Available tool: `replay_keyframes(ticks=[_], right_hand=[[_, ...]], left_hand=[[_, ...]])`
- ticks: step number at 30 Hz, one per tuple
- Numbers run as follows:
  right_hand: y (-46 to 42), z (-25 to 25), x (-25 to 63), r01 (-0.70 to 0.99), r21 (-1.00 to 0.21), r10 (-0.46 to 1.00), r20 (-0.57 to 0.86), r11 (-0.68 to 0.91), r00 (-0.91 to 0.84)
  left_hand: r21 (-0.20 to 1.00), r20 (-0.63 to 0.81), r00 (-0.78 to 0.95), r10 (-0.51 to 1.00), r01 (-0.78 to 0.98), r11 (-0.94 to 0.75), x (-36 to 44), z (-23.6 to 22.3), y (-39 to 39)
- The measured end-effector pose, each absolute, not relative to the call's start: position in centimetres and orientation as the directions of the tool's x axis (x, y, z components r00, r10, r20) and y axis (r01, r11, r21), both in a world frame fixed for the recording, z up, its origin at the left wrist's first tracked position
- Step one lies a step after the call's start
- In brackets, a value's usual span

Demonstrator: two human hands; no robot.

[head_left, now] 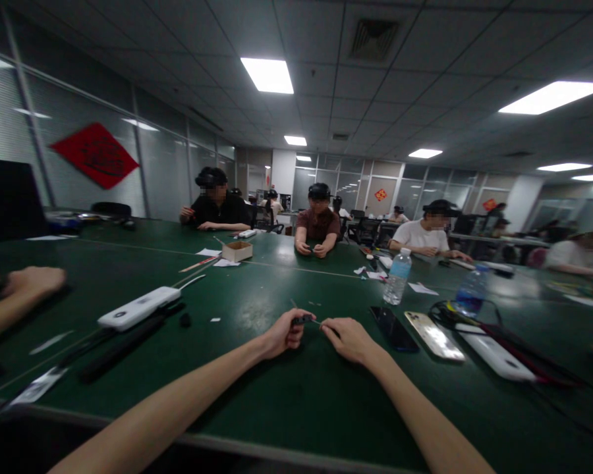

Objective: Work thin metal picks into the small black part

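Above the green table (257, 401), my left hand (284, 336) is closed around a small dark tool (304, 320). Thin metal pieces stick out of this tool, one up past the fingers and one toward the right; its exact kind is too small to tell. My right hand (350, 339) pinches the tip of the piece pointing right, its fingers bent and the palm facing down. Just right of that hand lie a black phone (394, 328) and a gold-edged phone (433, 336).
A white power strip (141, 308) and a black rod-like thing (123, 349) lie to the left. Water bottles (398, 276) stand at right, near cables and a white device (497, 352). A cardboard box (237, 251) sits farther back. Co-workers sit around the table; another person's hand (34, 280) rests at left.
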State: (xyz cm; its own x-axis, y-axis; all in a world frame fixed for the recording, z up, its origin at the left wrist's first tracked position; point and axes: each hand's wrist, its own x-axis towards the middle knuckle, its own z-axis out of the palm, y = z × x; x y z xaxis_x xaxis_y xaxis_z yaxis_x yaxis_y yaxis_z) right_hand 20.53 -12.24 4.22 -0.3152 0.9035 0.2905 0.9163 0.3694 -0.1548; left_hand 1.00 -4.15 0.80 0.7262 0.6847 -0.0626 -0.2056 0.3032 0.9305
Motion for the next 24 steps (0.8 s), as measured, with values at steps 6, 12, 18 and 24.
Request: replay_keyframes(ticks=[6, 12, 18, 24], right_hand=[[-12.4, 4.4, 20.0, 0.936, -0.109, 0.906, 0.311, 0.334, -0.287], [-12.7, 4.6, 19.7, 0.948, -0.071, 0.908, 0.316, 0.311, -0.275], [-12.8, 4.5, 19.2, 0.958, -0.051, 0.913, 0.319, 0.283, -0.253], [-12.8, 3.9, 18.5, 0.968, -0.053, 0.923, 0.320, 0.244, -0.214]], left_hand=[[0.956, -0.075, 0.652, 0.754, -0.169, 0.241, 1.3, 0.4, -4.1], [0.981, -0.050, 0.595, 0.802, -0.122, 0.151, 1.3, 0.3, -4.2], [0.991, -0.044, 0.606, 0.794, -0.073, 0.110, 1.2, 0.2, -4.2], [0.997, -0.026, 0.576, 0.817, -0.047, 0.064, 1.4, 0.3, -4.5]])
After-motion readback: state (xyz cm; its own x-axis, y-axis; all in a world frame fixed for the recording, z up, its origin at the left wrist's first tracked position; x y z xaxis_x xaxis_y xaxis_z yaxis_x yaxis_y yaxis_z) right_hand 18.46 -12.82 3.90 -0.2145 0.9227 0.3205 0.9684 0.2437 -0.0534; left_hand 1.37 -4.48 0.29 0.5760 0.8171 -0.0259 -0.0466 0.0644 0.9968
